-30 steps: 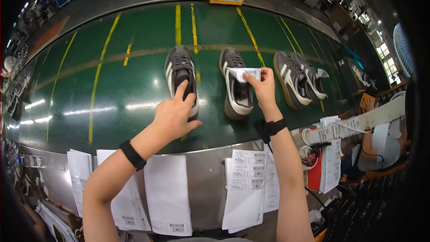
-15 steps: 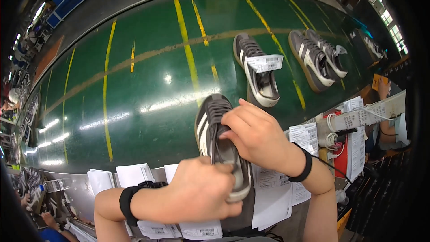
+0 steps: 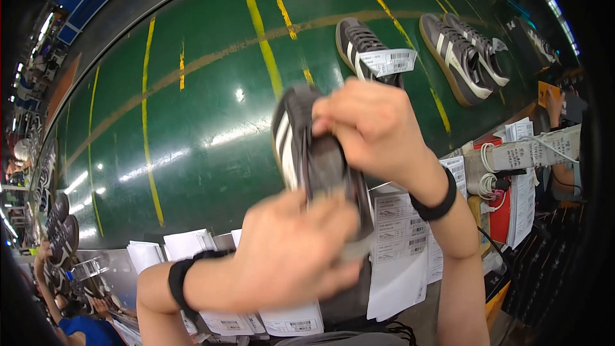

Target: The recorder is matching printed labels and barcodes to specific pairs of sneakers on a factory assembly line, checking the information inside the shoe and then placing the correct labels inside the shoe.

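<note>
A dark grey sneaker (image 3: pixel 286 147) with white side stripes and dark laces is in front of me, toe pointing away. My right hand (image 3: pixel 375 128) is closed in a pinch on the edge of its opening, by the tongue. Across the heel end, my left hand (image 3: pixel 288 250) is curled around the shoe; motion blurs its fingers, and it covers much of the heel. Beyond my right hand lies a similar sneaker (image 3: pixel 353 45), a white label sheet (image 3: pixel 389 62) on it and its heel hidden by my hand.
Two more sneakers (image 3: pixel 458 57) stand at the right of the green table (image 3: pixel 198 134). Printed label sheets (image 3: pixel 397 256) line its near edge. A power strip (image 3: pixel 535 154) with white cables is at right. Another person's hand (image 3: pixel 43 251) is beside shoes at far left.
The sneaker has moved slightly away from me and looks larger, with both hands still at it. My right hand has risen in the view. Shoes have appeared by the person at far left.
</note>
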Available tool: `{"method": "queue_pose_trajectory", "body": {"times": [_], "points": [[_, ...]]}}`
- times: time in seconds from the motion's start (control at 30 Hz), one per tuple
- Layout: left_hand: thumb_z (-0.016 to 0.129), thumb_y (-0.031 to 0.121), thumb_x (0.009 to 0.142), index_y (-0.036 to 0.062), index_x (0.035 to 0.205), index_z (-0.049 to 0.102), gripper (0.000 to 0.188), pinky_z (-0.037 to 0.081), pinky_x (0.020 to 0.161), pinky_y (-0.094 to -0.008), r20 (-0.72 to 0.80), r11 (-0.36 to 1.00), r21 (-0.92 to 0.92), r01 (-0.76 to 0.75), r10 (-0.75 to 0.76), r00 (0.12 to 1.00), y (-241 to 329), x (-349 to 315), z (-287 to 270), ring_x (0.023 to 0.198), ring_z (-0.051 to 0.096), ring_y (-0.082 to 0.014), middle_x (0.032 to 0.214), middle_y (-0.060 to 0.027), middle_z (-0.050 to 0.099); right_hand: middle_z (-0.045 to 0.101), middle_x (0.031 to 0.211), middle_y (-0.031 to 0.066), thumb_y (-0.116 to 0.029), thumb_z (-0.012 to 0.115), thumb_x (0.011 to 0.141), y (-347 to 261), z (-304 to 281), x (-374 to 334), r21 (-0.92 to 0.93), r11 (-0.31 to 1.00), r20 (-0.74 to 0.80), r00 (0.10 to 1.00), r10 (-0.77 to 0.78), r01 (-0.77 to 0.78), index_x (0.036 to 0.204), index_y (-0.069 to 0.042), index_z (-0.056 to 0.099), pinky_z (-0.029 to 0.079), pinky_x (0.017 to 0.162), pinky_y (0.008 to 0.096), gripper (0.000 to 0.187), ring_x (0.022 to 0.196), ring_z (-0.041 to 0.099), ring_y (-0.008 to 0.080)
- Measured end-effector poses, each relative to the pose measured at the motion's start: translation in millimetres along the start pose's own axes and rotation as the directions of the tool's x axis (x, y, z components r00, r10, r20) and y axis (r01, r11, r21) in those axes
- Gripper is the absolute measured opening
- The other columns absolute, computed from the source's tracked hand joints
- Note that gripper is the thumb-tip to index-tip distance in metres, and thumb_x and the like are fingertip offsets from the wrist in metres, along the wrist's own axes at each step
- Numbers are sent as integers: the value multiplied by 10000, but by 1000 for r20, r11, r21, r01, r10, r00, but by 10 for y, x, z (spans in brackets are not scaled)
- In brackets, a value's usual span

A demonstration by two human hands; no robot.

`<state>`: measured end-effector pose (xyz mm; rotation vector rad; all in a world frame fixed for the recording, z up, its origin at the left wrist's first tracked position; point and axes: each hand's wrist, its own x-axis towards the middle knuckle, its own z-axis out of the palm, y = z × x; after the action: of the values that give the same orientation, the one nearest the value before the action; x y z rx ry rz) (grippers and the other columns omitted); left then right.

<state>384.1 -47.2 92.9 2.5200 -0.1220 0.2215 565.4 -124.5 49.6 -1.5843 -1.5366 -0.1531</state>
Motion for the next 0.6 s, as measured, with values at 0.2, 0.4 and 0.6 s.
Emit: {"method": "queue_pose_trajectory", "body": {"times": [0.2,0.4,0.6], "points": [[839,368,634,76,1126,621,612,415,752,-392,51,842,529,109,-159,986,-896,455,791,947,531,-266,999,-31,682,649,823,63,-83,704,684,727,458,4,-364,922,165,983,-78,134,767,-29,688,519,734,351,99,837,601,244],[849,359,606,66,1047,650,565,418,767,-403,41,898,428,103,-133,990,-925,494,792,1009,529,-281,1137,-134,625,677,897,80,-99,670,758,371,293,-144,-432,898,114,993,-33,79,894,-29,690,493,764,355,155,939,605,241],[843,332,608,52,983,651,506,439,822,-422,-58,918,386,89,-72,996,-896,519,841,1002,539,-317,1271,-155,585,688,958,132,-86,654,859,-134,-270,-526,-196,957,94,967,236,-215,1005,5,670,532,754,381,173,871,645,295]]}}
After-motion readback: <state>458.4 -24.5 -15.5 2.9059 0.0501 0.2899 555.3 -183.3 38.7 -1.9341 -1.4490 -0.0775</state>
